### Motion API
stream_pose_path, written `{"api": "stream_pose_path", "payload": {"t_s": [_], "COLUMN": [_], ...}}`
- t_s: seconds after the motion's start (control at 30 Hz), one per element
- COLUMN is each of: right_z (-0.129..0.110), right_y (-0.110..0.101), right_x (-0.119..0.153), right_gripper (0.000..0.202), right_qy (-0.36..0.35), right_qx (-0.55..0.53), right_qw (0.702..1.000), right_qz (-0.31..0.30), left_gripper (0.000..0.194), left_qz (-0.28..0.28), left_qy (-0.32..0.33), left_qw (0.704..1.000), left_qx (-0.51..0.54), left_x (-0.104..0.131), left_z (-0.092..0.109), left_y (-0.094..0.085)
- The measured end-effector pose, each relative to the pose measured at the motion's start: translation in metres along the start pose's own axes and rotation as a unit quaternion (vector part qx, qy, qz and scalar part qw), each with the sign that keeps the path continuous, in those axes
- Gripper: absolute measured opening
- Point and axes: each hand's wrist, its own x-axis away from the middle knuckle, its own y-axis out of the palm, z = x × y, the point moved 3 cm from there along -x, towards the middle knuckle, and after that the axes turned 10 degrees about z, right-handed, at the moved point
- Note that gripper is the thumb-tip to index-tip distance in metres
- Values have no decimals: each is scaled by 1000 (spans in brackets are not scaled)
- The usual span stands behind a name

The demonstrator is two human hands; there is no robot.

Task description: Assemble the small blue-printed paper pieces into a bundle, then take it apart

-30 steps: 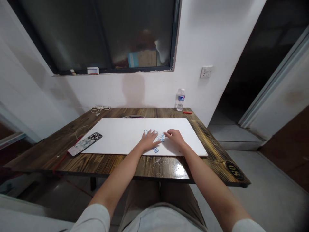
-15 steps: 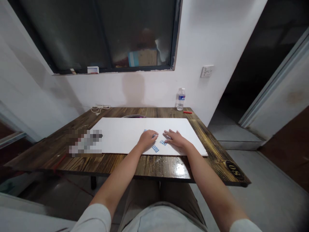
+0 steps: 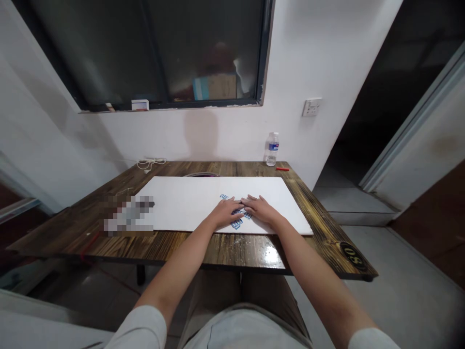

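My left hand lies palm down over the white board, its fingers stretched out and its thumb held apart. My right hand is palm down beside it, fingers loosely spread, and the fingertips of both nearly meet; I can't tell whether they touch. The small blue-and-white striped pieces lie on the board, some by my left thumb and partly covered by that hand, others by my right thumb. One more shows just beyond my left fingers. I can't tell how many are under my palms.

The board lies flat on the wooden tabletop. Near the wall stand a clear bottle with a blue label, a slim red stick near its base, and, well to the left, a bundled pale cable.
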Motion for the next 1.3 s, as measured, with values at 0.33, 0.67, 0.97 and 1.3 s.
{"api": "stream_pose_path", "payload": {"t_s": [0.33,0.67,0.97,1.3], "right_z": [-2,2,3,-2], "right_y": [-8,-5,-7,-2], "right_x": [2,1,3,-1], "right_gripper": [35,43,45,42], "right_qy": [-10,40,53,24], "right_qx": [35,89,119,30], "right_qw": [999,995,991,999], "right_qz": [32,17,27,5], "left_gripper": [42,41,53,52], "left_qz": [70,23,4,11], "left_qy": [-119,-7,-27,-6], "left_qw": [986,998,997,998], "left_qx": [-93,-58,-68,-56], "left_x": [3,0,1,1], "left_z": [-19,5,1,4], "left_y": [-3,-5,-1,-2]}}
